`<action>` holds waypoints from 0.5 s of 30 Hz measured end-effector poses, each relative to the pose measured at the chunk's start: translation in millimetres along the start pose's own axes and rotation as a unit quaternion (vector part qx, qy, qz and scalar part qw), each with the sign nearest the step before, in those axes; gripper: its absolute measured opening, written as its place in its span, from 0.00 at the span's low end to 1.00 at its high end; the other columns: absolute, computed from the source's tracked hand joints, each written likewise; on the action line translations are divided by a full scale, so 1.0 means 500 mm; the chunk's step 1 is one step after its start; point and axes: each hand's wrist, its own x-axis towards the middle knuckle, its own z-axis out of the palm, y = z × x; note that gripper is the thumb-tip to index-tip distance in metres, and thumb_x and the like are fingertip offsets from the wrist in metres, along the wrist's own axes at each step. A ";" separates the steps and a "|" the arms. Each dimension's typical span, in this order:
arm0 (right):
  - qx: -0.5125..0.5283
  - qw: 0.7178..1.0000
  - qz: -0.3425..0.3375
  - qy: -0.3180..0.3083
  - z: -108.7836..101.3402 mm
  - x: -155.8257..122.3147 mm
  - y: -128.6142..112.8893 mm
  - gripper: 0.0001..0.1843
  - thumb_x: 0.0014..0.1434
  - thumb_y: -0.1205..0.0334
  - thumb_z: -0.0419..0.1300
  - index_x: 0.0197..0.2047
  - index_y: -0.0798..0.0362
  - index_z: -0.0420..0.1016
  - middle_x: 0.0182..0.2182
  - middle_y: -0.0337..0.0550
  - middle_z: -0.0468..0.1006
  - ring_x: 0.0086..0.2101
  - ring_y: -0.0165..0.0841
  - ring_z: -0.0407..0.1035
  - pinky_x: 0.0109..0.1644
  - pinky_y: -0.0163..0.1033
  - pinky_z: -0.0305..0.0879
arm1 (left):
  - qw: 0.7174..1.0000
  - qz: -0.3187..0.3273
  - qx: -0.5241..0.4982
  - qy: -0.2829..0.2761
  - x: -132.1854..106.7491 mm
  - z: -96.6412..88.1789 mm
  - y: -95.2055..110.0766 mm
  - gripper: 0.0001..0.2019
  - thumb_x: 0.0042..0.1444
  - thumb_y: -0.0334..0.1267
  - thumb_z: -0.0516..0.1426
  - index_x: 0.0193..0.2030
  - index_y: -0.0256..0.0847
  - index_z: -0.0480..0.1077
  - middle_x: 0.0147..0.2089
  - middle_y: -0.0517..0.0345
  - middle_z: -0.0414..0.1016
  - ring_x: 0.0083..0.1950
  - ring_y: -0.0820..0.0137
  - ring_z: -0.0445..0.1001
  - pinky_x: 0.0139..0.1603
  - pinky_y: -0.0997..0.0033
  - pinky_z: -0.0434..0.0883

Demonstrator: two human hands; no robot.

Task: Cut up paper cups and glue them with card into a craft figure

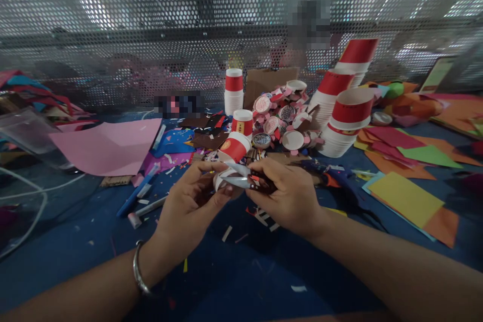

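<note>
Over the blue table, my left hand (190, 198) is closed around a small white paper cup piece (223, 179), partly hidden by its fingers. My right hand (289, 193) grips a pair of scissors (237, 181) by the handles, with the blades parted at the white piece. Whether the blades are cutting into it, I cannot tell. Just beyond my hands a red and white paper cup (234, 147) lies tilted, and another cup (242, 123) stands behind it. A heap of cut cup bottoms (279, 121) with pink tabs is piled farther back.
Stacks of paper cups (335, 143) rise at the back right, with a smaller stack (234, 91) left of them. Coloured paper sheets (405, 198) lie to the right, and a pink sheet (109, 146) at left. A glue gun (349, 186), blue pen (138, 193) and paper scraps lie about. A perforated metal screen (188, 5) stands behind.
</note>
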 end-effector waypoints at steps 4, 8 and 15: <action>0.011 1.000 0.016 -0.005 -0.001 -0.001 0.001 0.06 0.59 0.63 0.62 0.38 0.55 0.79 0.27 0.40 0.81 0.27 0.33 0.75 0.31 0.37 0.63 | 0.998 0.002 0.063 0.019 0.002 -0.002 0.003 0.13 0.60 0.39 0.66 0.50 0.43 0.73 0.34 0.58 0.83 0.36 0.67 0.83 0.36 0.72 0.76; 0.062 0.995 0.064 -0.044 -0.002 0.002 0.004 0.06 0.58 0.63 0.63 0.39 0.54 0.78 0.27 0.38 0.79 0.27 0.31 0.72 0.32 0.36 0.63 | 0.997 -0.029 0.059 0.027 0.005 -0.007 0.001 0.15 0.57 0.41 0.68 0.50 0.43 0.76 0.30 0.60 0.83 0.30 0.70 0.80 0.29 0.75 0.73; 0.209 0.957 0.165 -0.114 -0.003 0.018 0.019 0.09 0.60 0.56 0.66 0.39 0.53 0.76 0.31 0.38 0.79 0.31 0.31 0.72 0.37 0.37 0.66 | 0.966 -0.189 -0.172 0.024 0.016 -0.013 -0.004 0.19 0.53 0.38 0.72 0.52 0.44 0.79 0.43 0.55 0.85 0.40 0.71 0.82 0.39 0.77 0.79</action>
